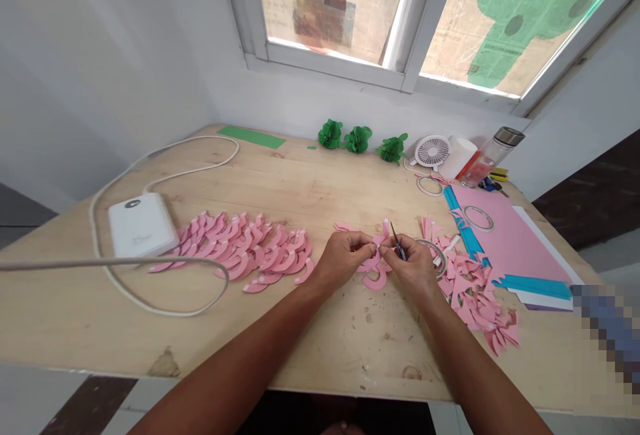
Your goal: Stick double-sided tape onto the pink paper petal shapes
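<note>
My left hand [337, 258] pinches a small pink paper piece [379, 241] between thumb and fingertips. My right hand [413, 265] is closed around a small pair of scissors [398, 241], blades pointing up and away, and its fingertips meet the same paper piece. Below the hands lie a few more curved pink paper pieces [376, 280] on the table. Just right of my right hand rests a roll of clear tape [440, 263], partly hidden by the hand. To the left, overlapping rows of curved pink cut-outs [250, 248] carry small white tabs.
Pink paper scraps [470, 288] are heaped at right, beside pink sheets [520, 235] with another tape roll [479, 218]. A white power bank [143, 225] with its looping cable [100, 195] occupies the left. Green paper shapes [357, 139], a fan [433, 151] and a bottle [493, 155] stand behind.
</note>
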`<state>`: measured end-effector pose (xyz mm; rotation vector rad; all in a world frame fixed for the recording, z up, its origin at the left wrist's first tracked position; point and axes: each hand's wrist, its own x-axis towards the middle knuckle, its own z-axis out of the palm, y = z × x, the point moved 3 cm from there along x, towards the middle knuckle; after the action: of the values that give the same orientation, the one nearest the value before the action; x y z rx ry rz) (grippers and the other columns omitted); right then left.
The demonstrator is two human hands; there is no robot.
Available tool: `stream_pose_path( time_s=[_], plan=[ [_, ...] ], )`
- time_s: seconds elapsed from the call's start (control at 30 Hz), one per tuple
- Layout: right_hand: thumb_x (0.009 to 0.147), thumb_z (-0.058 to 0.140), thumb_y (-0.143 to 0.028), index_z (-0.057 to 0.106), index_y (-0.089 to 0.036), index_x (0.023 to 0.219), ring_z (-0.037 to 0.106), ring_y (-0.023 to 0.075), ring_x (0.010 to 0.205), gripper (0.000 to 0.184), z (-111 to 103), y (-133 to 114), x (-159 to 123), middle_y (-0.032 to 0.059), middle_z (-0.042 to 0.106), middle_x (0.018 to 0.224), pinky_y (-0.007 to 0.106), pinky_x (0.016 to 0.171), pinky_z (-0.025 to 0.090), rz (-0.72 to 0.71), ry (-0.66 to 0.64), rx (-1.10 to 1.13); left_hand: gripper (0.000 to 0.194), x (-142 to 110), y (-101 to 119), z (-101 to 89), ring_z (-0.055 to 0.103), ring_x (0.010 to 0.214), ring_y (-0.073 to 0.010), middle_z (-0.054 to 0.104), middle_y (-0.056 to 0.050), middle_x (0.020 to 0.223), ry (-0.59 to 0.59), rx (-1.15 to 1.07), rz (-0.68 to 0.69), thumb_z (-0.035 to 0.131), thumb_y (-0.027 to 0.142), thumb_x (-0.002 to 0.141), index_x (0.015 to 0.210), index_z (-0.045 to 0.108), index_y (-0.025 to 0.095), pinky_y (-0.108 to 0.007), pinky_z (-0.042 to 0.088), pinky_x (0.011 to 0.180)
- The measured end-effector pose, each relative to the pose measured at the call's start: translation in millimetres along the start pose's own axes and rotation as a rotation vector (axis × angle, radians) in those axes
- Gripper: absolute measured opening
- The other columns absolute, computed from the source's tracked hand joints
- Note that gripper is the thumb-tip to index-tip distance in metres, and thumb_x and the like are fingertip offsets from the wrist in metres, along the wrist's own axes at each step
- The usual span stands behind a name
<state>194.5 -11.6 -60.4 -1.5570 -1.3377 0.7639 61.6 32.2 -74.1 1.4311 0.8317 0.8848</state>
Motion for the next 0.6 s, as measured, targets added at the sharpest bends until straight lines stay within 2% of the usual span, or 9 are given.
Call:
stream_pose_path(
  time_s=[0.6],
  plan=[
    [0.067,0.057,-0.033,0.058,-0.016,0.065,0.032,0.0076,0.042,0.017,0.0,1.0,-1.0,-0.0052,0.042,0.047,0.021,0.040,0.023,-0.006,0.008,-0.036,0.013,-1.7,1.9,1.7,0.052,0.056,-0.0104,0.061,-0.001,0.062,0.032,0.045,0.020,0.057,0.022,0.066,0.065,0.065,0.012,-0.019,0.038,0.049]
  ],
)
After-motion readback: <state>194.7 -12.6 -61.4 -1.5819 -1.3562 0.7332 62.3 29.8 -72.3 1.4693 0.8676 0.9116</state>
